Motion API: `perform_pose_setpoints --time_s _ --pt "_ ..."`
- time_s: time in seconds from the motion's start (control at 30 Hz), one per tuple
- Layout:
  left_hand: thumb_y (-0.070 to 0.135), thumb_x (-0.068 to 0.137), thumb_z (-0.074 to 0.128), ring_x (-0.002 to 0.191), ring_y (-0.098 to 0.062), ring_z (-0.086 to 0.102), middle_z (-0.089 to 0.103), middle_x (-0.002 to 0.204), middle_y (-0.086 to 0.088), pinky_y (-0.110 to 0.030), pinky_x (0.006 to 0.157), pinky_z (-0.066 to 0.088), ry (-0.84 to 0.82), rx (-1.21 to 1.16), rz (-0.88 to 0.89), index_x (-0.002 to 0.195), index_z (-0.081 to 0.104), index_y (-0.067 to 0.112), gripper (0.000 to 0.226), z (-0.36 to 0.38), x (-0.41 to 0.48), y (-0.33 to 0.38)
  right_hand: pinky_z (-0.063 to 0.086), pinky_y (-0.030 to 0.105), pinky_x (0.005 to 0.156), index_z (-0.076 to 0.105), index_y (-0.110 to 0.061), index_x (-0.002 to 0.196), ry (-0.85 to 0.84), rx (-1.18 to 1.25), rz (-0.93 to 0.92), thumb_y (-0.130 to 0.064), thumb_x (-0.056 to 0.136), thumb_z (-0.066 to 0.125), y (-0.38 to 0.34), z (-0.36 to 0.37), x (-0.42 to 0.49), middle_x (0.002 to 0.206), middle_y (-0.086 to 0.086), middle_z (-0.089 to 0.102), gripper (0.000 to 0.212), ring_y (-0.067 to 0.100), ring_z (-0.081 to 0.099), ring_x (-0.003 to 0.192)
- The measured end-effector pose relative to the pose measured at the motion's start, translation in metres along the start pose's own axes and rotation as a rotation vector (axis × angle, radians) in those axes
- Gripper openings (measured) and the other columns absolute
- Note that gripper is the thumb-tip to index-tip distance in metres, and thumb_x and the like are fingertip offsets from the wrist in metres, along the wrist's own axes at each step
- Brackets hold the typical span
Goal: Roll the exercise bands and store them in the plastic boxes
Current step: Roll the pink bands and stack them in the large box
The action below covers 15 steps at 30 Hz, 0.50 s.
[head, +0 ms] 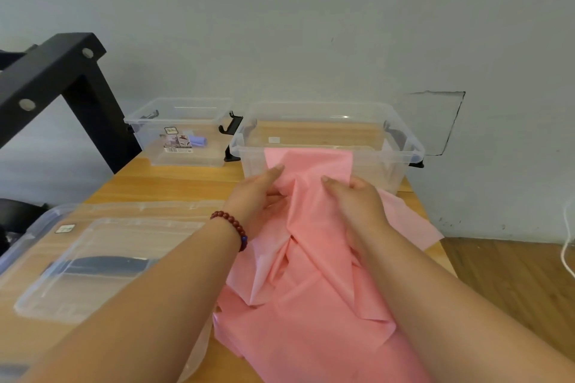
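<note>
left hand (261,193) pinches the pink band (311,289), grip narrow; right hand (357,205) grips it too, fingers hidden underneath; the band's near end is cut off.

Both hands, left (259,193) and right (357,199), grip pink band (311,258); its far end touches right box (329,140); left box (180,130) holds purple roll (198,141).

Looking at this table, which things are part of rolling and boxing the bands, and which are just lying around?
Job: pink band, gripped by left hand and right hand; large clear box behind it; small clear box holding a lilac roll.
Lying about: clear lid at the left, black frame, white cable.
</note>
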<state>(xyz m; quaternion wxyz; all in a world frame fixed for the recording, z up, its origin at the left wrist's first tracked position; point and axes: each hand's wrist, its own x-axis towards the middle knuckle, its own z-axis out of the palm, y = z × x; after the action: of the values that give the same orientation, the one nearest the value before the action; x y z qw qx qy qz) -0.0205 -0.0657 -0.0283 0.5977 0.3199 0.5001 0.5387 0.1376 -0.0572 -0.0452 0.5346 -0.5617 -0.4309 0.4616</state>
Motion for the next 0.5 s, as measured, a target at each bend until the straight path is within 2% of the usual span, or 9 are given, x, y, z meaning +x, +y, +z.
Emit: perform_pose_setpoints --time_s 0.07,0.13,0.17,0.27,0.33,0.37,0.43,0.5 --pt "0.021 0.086 0.068 0.091 -0.022 0.065 0.065 0.099 -0.009 -0.034 0.091 0.054 -0.123 0.048 -0.104 0.106 0.061 0.006 0.026 -0.002 -0.003 0.003 0.045 0.031 0.066 0.062 -0.015 0.074 0.03 0.042 -0.03 -0.031 0.085 0.07 -0.006 0.0 0.002 0.073 0.002 0.063 0.021 0.018 0.056 0.069" --pt "0.009 0.089 0.062 0.093 -0.02 0.065 0.067 0.099 -0.008 -0.033 0.094 0.052 -0.201 0.048 -0.111 0.106 0.061 0.007 0.017 -0.005 -0.004 0.007 0.048 0.031 0.07 0.063 -0.017 0.073 0.049 0.062 -0.055 -0.03 0.091 0.065 -0.013 -0.001 0.004 0.076 0.0 0.065 0.022 0.017 0.059 0.073" --pt "0.007 0.091 0.059 0.09 -0.019 0.067 0.069 0.098 -0.007 -0.031 0.089 0.055 -0.218 0.023 -0.083 0.104 0.062 0.008 0.014 -0.005 -0.005 0.009 0.05 0.033 0.075 0.064 -0.018 0.075 0.055 0.046 -0.08 -0.031 0.092 0.063 -0.016 -0.002 0.005 0.079 0.0 0.067 0.021 0.019 0.062 0.078" --pt "0.01 0.093 0.058 0.073 -0.014 0.07 0.07 0.084 -0.004 -0.027 0.066 0.058 -0.16 -0.035 0.046 0.09 0.06 0.012 0.004 -0.005 -0.009 0.016 0.054 0.039 0.087 0.064 -0.023 0.077 0.042 0.027 -0.087 -0.034 0.092 0.063 -0.024 -0.004 0.006 0.085 0.0 0.068 0.019 0.024 0.066 0.089" --pt "0.013 0.094 0.059 0.065 -0.013 0.066 0.069 0.075 0.0 -0.027 0.06 0.057 -0.093 0.046 0.154 0.086 0.06 0.014 0.007 -0.001 -0.012 0.02 0.055 0.039 0.085 0.065 -0.02 0.082 -0.058 0.085 0.008 -0.039 0.09 0.065 -0.032 -0.006 0.003 0.084 0.005 0.069 0.021 0.024 0.067 0.086" --pt "0.015 0.094 0.06 0.062 -0.012 0.063 0.067 0.072 0.001 -0.026 0.057 0.056 -0.061 0.11 0.217 0.087 0.06 0.015 0.007 0.002 -0.014 0.022 0.056 0.039 0.084 0.068 -0.015 0.088 -0.14 0.111 0.069 -0.04 0.087 0.068 -0.036 -0.006 0.002 0.087 0.009 0.072 0.026 0.026 0.069 0.085" --pt "0.017 0.096 0.058 0.057 -0.009 0.057 0.063 0.066 0.004 -0.023 0.052 0.052 -0.011 0.195 0.326 0.094 0.063 0.018 0.005 0.006 -0.016 0.03 0.055 0.038 0.079 0.068 -0.007 0.101 -0.286 0.107 0.138 -0.03 0.086 0.071 -0.043 -0.008 0.0 0.095 0.012 0.073 0.028 0.026 0.069 0.085" --pt "0.018 0.098 0.054 0.055 -0.008 0.056 0.062 0.064 0.007 -0.022 0.053 0.052 -0.038 0.208 0.367 0.105 0.063 0.021 0.012 0.006 -0.018 0.041 0.053 0.034 0.072 0.065 -0.009 0.1 -0.29 0.118 0.12 -0.019 0.089 0.067 -0.049 -0.009 0.002 0.091 0.009 0.07 0.014 0.022 0.066 0.077"
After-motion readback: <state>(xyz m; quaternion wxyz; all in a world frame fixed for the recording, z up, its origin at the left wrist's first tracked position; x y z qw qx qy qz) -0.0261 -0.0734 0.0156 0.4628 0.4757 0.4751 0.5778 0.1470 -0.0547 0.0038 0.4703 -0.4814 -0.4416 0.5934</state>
